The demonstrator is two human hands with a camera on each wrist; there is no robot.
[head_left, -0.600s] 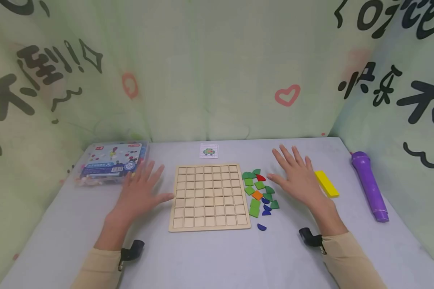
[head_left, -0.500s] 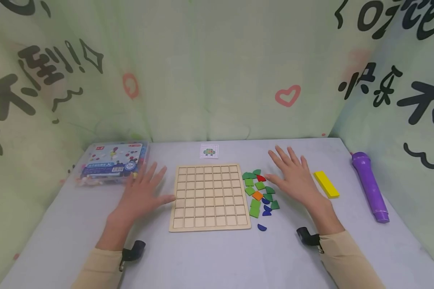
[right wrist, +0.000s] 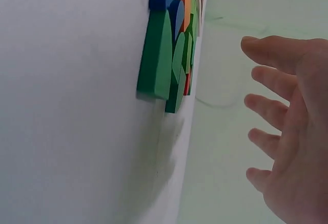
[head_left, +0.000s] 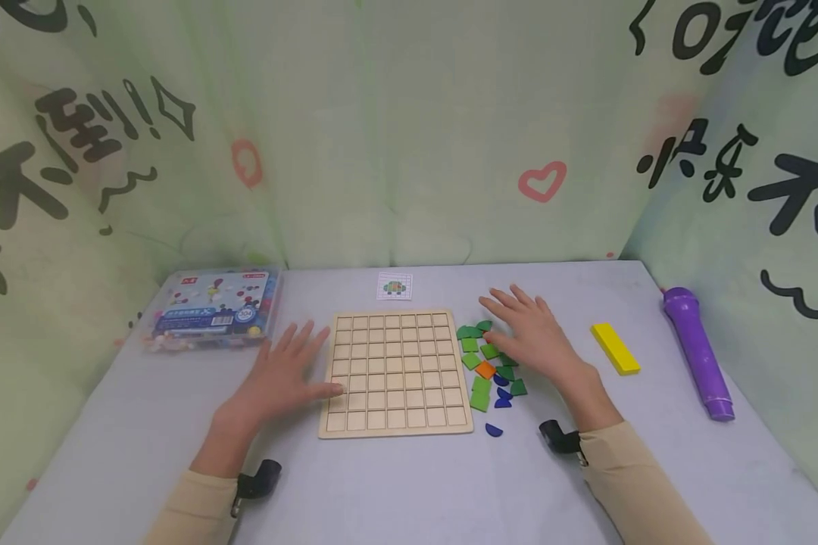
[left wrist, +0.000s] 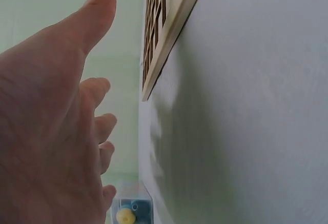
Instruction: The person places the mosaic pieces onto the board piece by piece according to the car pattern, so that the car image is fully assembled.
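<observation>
A square wooden grid board (head_left: pixel 395 384) lies on the white table, its cells bare. My left hand (head_left: pixel 281 382), fingers spread, hovers at its left edge with the thumb over the border; the left wrist view shows a gap and a shadow under the hand (left wrist: pixel 56 126). Right of the board lie small flat pieces: light green squares (head_left: pixel 480 393), dark green pieces (head_left: pixel 518 387), blue half-rounds (head_left: pixel 494 430) and an orange piece (head_left: pixel 485 369). Above these pieces floats my right hand (head_left: pixel 535 337), holding nothing, its thumb and forearm side covering some, including the red one (right wrist: pixel 187 84).
A small picture card (head_left: pixel 394 286) lies behind the board. At the back left stands a clear plastic box (head_left: pixel 211 309) of colourful parts. To the right are a yellow block (head_left: pixel 615 348) and a purple cylinder (head_left: pixel 698 352). Printed curtains enclose the table's back and sides.
My right hand has moved left and lower over the coloured pieces. The left hand has shifted right and slightly nearer, its thumb now over the board's edge. Board and pieces stay put.
</observation>
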